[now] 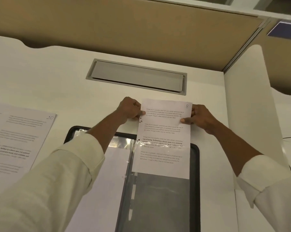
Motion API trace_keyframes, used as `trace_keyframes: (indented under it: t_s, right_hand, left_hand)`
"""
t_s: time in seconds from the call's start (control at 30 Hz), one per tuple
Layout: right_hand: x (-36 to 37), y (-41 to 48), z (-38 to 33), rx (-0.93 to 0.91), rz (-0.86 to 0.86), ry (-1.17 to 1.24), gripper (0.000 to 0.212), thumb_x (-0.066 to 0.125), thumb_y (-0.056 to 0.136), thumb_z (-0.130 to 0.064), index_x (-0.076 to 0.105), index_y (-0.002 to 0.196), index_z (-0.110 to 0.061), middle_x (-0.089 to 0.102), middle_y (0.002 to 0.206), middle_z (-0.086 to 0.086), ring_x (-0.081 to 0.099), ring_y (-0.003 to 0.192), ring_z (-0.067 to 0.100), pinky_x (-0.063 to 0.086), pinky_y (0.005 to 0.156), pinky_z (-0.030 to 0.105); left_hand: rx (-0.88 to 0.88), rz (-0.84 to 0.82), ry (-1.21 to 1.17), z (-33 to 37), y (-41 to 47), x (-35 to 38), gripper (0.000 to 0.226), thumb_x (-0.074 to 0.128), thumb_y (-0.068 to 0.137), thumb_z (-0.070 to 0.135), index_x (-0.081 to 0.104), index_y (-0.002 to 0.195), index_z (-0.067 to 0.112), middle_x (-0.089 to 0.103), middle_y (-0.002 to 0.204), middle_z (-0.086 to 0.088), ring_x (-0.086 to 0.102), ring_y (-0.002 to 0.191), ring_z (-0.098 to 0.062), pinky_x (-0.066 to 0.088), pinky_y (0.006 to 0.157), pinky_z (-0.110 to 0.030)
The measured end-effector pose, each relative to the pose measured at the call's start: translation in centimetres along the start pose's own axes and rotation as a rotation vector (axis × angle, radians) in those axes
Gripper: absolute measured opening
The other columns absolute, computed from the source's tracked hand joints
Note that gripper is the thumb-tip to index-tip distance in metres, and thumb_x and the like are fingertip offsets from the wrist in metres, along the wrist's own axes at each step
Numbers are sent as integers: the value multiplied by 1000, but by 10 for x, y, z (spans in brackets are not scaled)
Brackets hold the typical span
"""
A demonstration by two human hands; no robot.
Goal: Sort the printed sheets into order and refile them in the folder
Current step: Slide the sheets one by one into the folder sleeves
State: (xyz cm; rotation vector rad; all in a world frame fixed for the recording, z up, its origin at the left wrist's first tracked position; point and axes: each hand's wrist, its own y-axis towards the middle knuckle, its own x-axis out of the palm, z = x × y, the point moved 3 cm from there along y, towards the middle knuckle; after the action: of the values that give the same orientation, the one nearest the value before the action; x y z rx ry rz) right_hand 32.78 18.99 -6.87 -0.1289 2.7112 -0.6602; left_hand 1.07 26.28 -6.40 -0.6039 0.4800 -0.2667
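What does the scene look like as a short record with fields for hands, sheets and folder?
left hand: pinches top left edge of sheet 8
right hand: pinches its top right edge
sheet 8: printed, held over the folder, punched holes on its left
sheet 10: flat on the desk, left of folder
folder: black, open, clear sleeves inside
hatch: grey, set in desk beyond the hands

I pinch the white printed sheet numbered 8 (164, 124) by its top corners at 12 o'clock, its lower half inside a clear plastic sleeve (123, 143) of the open black folder (195, 164) at 6 o'clock; the white sheet numbered 10 (16, 136) lies flat at 9 o'clock.
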Motion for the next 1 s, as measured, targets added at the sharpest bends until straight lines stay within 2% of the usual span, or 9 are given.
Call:
trace_keyframes:
  t_s: [0.1,0.3,0.37,0.5,0.67,0.77,0.87,0.93,1.0]
  right_hand:
    - [1,0,2,15,-64,26,58,89,79,-3,68,132,-12,80,116,5,78,103,24,65,84,39]
    - [13,-5,5,67,-153,-40,62,93,75,-2,68,130,-16,80,113,3,77,103,23,66,83,37]
    - [16,-8,5,68,-164,-73,61,94,73,-2,70,127,-17,80,112,0,76,104,22,65,79,34]
    - [20,-20,3,72,-271,-82,53,93,72,0,72,120,-10,80,113,3,77,103,24,65,88,43]
    - [22,-39,5,106,-397,-131,51,93,74,-3,73,120,-10,80,113,2,77,103,23,64,88,37]
    - [23,-43,4,71,-222,-109,50,95,75,-18,72,120,-18,79,113,1,75,104,23,64,85,32]
    - [21,-43,8,-14,25,6,45,92,81,-22,72,120,-29,79,102,2,75,99,22,61,89,38]
    - [24,-45,10,-54,69,-14,34,88,85,-16,76,112,-33,78,98,1,74,98,25,61,91,45]
    - [27,-47,12,-78,72,-97,29,85,88,-12,79,104,-36,77,105,0,71,101,25,61,90,48]
  left_hand:
    - [19,3,41,-12,-3,2,25,91,79,3,72,95,2,81,91,-10,81,82,-26,67,78,-44]
    - [114,19,220,-27,-14,10,18,86,85,4,72,91,13,78,92,-4,77,86,-22,66,82,-43]
    - [137,14,277,-29,-17,12,19,86,84,5,72,92,14,76,91,-4,75,87,-22,65,84,-45]
    - [151,-20,390,-32,-27,11,19,86,82,6,70,93,7,75,90,-7,73,88,-26,63,87,-47]
    - [167,-99,561,-30,-43,13,24,87,80,8,66,88,17,69,84,3,71,92,-25,57,78,-34]
    - [149,-150,602,-28,-46,11,28,90,79,14,67,96,17,69,91,4,70,96,-24,53,77,-30]
    - [152,-108,560,-22,-45,9,53,94,77,34,61,115,18,68,104,2,63,99,-19,52,85,-34]
    - [214,-52,495,-15,-45,9,57,93,79,37,59,122,20,67,105,3,63,99,-17,51,88,-34]
    - [284,-27,493,-10,-45,10,46,90,83,31,64,120,22,66,104,4,65,97,-17,51,86,-32]
